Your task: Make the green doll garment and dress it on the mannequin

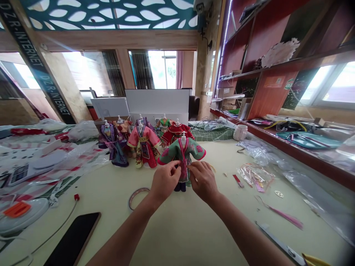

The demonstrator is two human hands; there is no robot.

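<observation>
A small headless doll figure in a green robe with pink-red cuffs [192, 147] stands upright on the table, its front panel purple-red. My left hand [166, 178] is at the left side of its waist, fingers curled and pinched against the garment. On the other side my right hand [203, 179] pinches the robe's edge with thumb and fingertips. Whatever small part lies between the fingertips is too small to make out. Behind stand several other dressed figures, among them a pink-robed one [148, 138], a purple one [109, 142] and a red one [176, 130].
A tape roll [130, 201] lies left of my left forearm, a black phone [73, 240] at the front left. To the right are a pink tassel [288, 217], a red tag [237, 180], scissors [280, 244], plastic bags [259, 155] and a white jar [240, 132].
</observation>
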